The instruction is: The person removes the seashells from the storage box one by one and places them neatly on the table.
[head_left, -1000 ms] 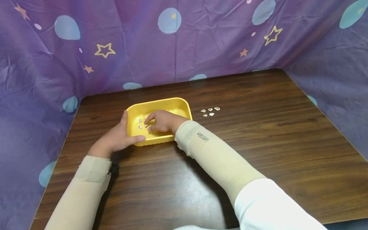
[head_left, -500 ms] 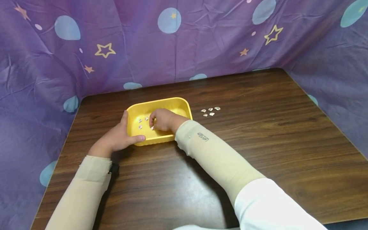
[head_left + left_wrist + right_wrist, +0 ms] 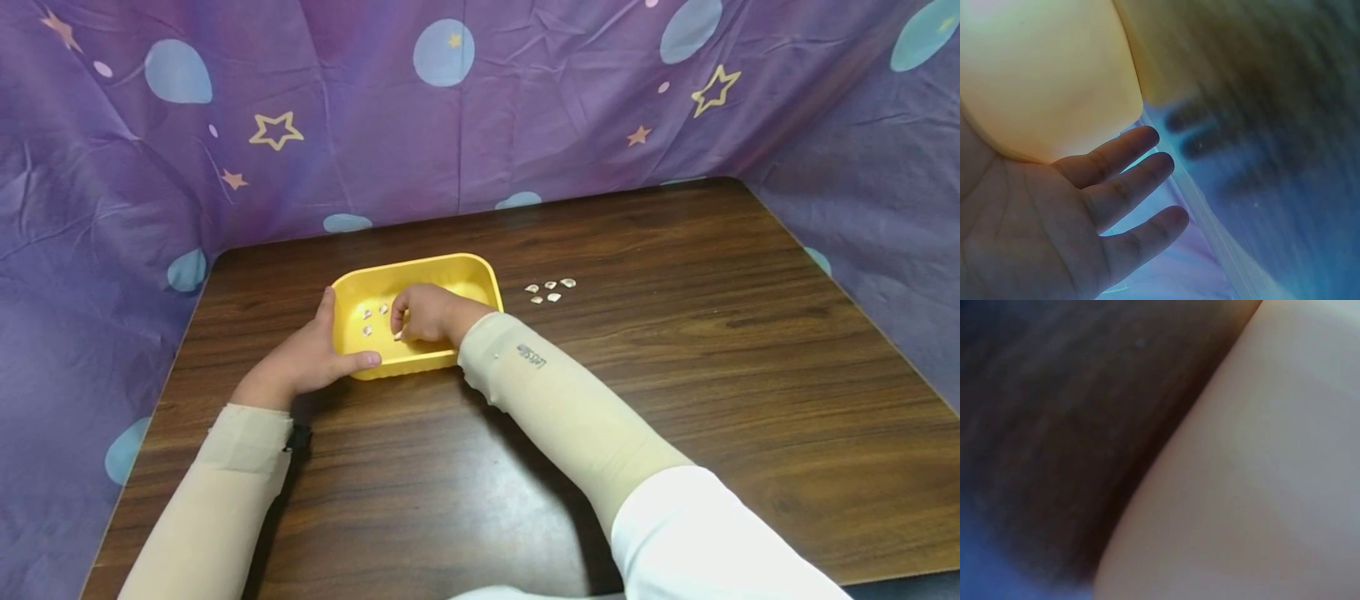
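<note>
A yellow plastic tray (image 3: 420,362) stands on the table's left half. My left hand (image 3: 296,362) rests against its left end, thumb along the front rim; in the left wrist view, the left hand's fingers (image 3: 1129,187) lie nearly straight beside the tray wall (image 3: 1054,81). Inside the tray, my right hand (image 3: 427,312) pinches a small pale seashell (image 3: 398,336) close to the tray floor. Three similar shells (image 3: 367,331) lie just left of it. The right wrist view shows mostly a blurred tray wall (image 3: 1241,475), and the right fingers are out of sight there.
Several small seashells (image 3: 553,297) lie in two short rows on the brown wooden table (image 3: 712,350), right of the tray. A purple cloth (image 3: 525,125) with stars and balloons hangs behind and beside the table.
My right hand has left one shell in the tray's back row and moved slightly right and toward me. It now pinches another shell. The left hand and tray have stayed put.
</note>
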Available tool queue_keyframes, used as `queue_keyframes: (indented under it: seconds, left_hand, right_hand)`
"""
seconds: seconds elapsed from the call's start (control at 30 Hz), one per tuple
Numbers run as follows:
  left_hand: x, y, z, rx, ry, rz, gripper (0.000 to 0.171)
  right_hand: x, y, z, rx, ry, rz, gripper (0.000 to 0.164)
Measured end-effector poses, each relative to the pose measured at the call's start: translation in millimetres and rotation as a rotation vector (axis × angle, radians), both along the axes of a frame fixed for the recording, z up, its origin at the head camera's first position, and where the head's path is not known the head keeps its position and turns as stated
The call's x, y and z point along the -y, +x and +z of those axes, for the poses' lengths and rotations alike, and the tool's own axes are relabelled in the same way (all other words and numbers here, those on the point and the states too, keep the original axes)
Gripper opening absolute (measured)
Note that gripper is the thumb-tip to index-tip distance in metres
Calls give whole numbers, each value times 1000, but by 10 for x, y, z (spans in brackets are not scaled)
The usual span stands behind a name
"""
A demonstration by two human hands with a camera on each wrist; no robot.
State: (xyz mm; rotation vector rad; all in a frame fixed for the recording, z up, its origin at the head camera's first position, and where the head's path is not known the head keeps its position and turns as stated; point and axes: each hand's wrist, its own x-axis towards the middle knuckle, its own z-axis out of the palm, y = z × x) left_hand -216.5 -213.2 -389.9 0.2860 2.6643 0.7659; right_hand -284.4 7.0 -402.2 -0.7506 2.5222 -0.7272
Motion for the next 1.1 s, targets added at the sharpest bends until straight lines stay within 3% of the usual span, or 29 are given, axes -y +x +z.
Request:
queue_keyframes:
  seconds: [1.1]
  left_hand:
    - [10, 14, 0, -5, 9, -4, 137]
  right_hand:
    - [-10, 17, 11, 11, -1, 0, 7]
